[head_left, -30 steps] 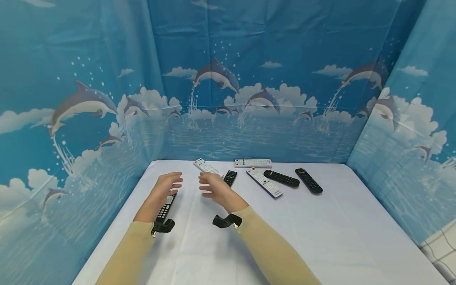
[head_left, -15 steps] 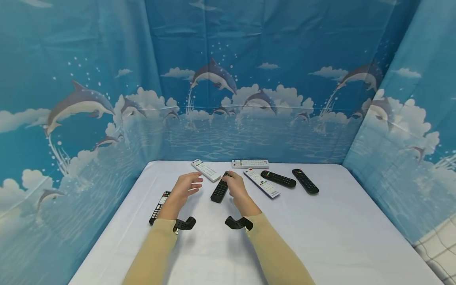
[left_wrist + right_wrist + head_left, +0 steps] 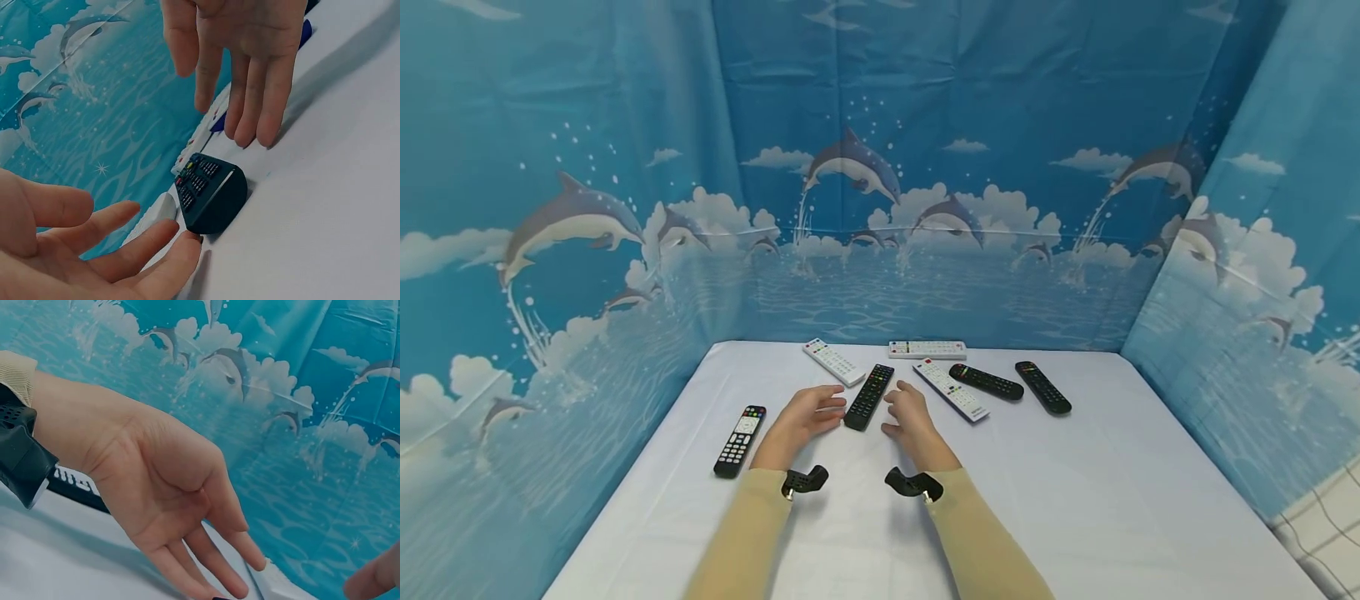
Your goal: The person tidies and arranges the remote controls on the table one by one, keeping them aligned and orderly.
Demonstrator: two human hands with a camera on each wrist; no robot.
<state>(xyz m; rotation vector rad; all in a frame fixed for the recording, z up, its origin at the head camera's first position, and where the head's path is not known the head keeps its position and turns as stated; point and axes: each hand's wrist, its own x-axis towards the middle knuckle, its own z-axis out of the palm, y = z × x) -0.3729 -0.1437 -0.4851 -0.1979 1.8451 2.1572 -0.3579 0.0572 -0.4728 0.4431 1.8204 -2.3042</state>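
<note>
backdrop: dolphin-print blue cloth [image 3: 587, 125] on three sides, white desk [image 3: 1075, 517] below
target: black remote [image 3: 868, 397] lies flat on the desk, mid-far, long axis pointing far; it sits between both hands
left hand: left hand [image 3: 808, 414] just left of the remote's near end, fingers [image 3: 164, 240] relaxed and spread, holding nothing; left wrist view shows the fingertips at the near end cap, touching or a hair off, cannot tell which
right hand: right hand [image 3: 906, 414] just right of the remote, fingers [image 3: 250, 94] hanging straight and loose above the desk, holding nothing, apart from the remote
neighbours: white remote [image 3: 833, 362] just far-left of the black one; white remote with blue edge [image 3: 951, 389] just right of the right hand; second black remote [image 3: 739, 429] left of the left hand, apart
far group: another white remote [image 3: 927, 348] by the back cloth, two more black remotes [image 3: 988, 381] [image 3: 1042, 387] far right
risk 1: one-sided contact at the end cap likely spins or slides the remote on the smooth cloth instead of lifting it
risk 2: right hand is tight against the blue-edged remote; a wide closing sweep could knock it
risk 3: pushing far drives the black remote into the white one behind it
risk 4: cloth cover may bunch under dragging fingertips
</note>
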